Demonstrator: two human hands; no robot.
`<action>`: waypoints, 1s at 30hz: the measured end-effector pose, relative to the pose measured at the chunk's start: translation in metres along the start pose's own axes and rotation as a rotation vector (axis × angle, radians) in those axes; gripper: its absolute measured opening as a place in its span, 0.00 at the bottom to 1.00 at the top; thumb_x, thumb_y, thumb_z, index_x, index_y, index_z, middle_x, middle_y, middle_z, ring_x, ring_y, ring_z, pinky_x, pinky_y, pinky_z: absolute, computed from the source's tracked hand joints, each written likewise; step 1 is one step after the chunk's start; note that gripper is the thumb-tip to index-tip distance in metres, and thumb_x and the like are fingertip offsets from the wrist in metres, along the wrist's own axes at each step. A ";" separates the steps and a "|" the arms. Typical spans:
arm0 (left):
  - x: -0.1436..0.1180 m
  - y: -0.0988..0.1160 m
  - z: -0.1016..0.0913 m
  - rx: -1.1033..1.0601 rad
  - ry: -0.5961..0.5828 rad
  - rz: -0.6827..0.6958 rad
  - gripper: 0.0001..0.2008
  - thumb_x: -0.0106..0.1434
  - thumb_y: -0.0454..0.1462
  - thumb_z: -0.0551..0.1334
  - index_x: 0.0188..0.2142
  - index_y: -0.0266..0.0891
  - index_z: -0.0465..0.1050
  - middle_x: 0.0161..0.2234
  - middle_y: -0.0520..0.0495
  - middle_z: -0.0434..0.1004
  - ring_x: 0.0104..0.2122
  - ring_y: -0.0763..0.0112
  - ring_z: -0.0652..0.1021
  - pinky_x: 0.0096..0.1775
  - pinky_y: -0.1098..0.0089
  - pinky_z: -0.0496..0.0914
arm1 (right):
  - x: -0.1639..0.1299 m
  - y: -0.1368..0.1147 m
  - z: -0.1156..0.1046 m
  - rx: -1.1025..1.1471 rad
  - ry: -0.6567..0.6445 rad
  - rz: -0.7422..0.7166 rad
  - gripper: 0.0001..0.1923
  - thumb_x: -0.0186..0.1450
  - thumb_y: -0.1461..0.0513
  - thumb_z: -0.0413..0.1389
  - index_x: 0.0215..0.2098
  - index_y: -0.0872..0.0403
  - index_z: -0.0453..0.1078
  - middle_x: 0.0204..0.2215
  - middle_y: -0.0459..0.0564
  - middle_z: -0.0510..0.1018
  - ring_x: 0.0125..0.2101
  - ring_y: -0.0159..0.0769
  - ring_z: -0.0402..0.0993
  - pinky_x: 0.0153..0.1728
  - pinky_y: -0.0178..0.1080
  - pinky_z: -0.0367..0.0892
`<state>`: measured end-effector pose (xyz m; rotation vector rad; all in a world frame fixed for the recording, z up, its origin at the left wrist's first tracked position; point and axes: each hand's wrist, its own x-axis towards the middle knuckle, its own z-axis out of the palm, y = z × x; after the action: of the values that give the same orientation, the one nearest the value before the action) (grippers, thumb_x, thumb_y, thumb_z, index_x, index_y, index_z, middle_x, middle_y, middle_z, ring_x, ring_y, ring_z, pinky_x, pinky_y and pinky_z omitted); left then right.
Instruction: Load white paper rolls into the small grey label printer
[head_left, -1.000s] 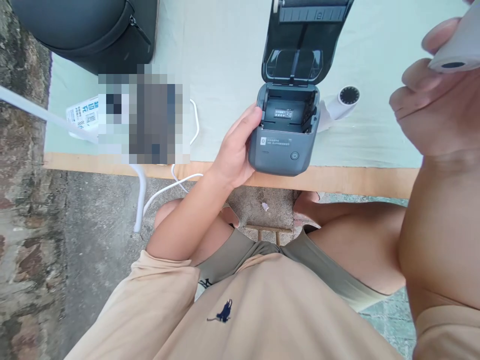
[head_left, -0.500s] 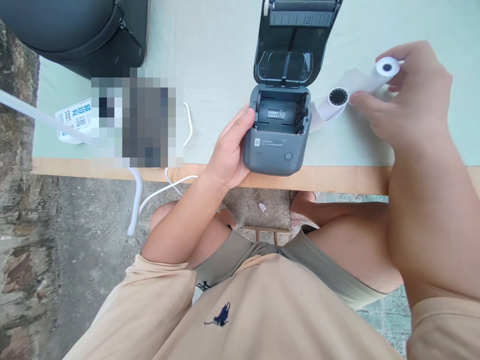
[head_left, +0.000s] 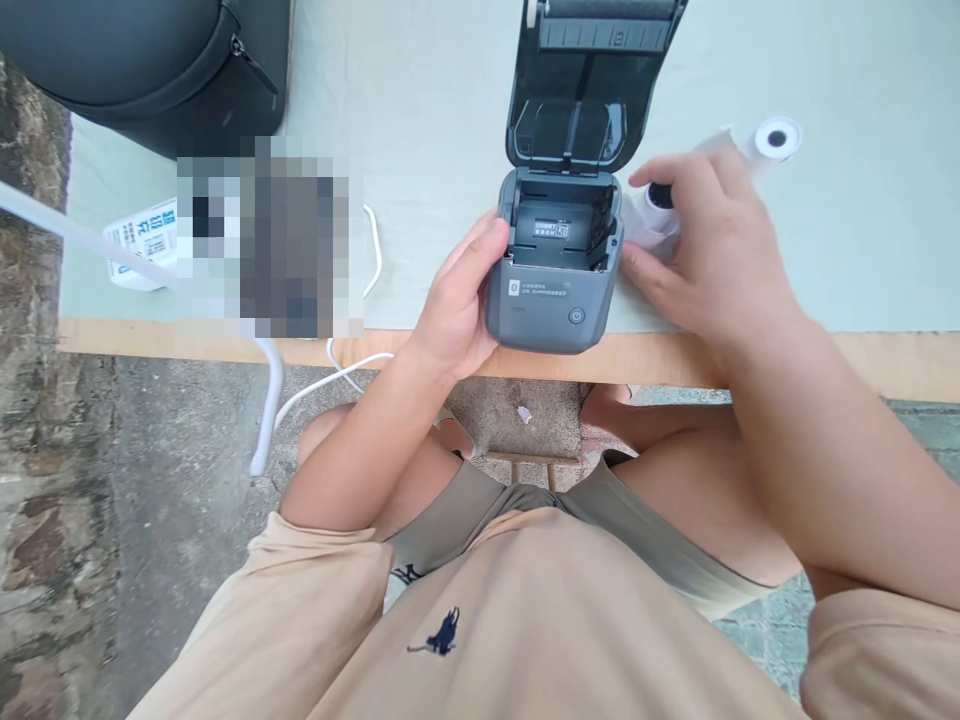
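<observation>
Grey box-shaped plastic printer (head_left: pixel 555 285), lid open, is gripped by the left hand (head_left: pixel 457 310); the right hand (head_left: pixel 709 260) pinches a white paper roll (head_left: pixel 651 215) just beside it.

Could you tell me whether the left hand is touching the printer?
Touching. The head view shows the left hand wrapped against the left side of the open printer, thumb pressed on its upper edge with no gap.

The person wears a beige short-sleeved shirt (head_left: pixel 480 640) with a small dark embroidered animal logo (head_left: pixel 436 634) on the chest, and olive shorts (head_left: pixel 465 505). Both forearms are bare; no watch, ring or glove shows.
</observation>
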<state>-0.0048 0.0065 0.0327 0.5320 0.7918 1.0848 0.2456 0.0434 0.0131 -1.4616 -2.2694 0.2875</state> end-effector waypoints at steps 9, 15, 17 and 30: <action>0.006 -0.006 -0.010 0.065 -0.075 0.051 0.16 0.81 0.43 0.53 0.47 0.42 0.79 0.49 0.47 0.88 0.71 0.53 0.76 0.65 0.55 0.80 | 0.014 0.002 -0.013 0.744 0.285 0.261 0.34 0.59 0.52 0.67 0.61 0.43 0.62 0.50 0.53 0.78 0.42 0.40 0.81 0.32 0.41 0.72; 0.006 -0.008 -0.011 0.070 -0.081 0.092 0.14 0.79 0.46 0.58 0.50 0.42 0.80 0.53 0.44 0.87 0.73 0.51 0.74 0.67 0.54 0.78 | 0.027 -0.019 -0.030 0.909 0.177 0.348 0.33 0.55 0.58 0.65 0.60 0.45 0.69 0.50 0.52 0.79 0.39 0.41 0.82 0.30 0.44 0.75; 0.006 -0.009 -0.011 0.076 -0.089 0.126 0.13 0.78 0.45 0.59 0.50 0.42 0.79 0.53 0.44 0.86 0.73 0.51 0.73 0.67 0.54 0.78 | 0.027 -0.046 -0.031 0.779 0.303 0.180 0.29 0.55 0.63 0.63 0.57 0.47 0.72 0.47 0.49 0.78 0.34 0.32 0.77 0.31 0.41 0.75; -0.002 -0.012 -0.004 0.066 -0.054 0.164 0.13 0.75 0.41 0.64 0.56 0.42 0.76 0.55 0.44 0.85 0.74 0.50 0.72 0.69 0.55 0.77 | 0.020 -0.077 -0.016 -0.079 0.272 -0.174 0.32 0.58 0.64 0.59 0.61 0.44 0.71 0.48 0.48 0.84 0.43 0.42 0.81 0.38 0.42 0.68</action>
<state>-0.0013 -0.0002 0.0224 0.6892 0.7481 1.1932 0.1834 0.0275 0.0622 -1.2444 -2.1860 -0.0510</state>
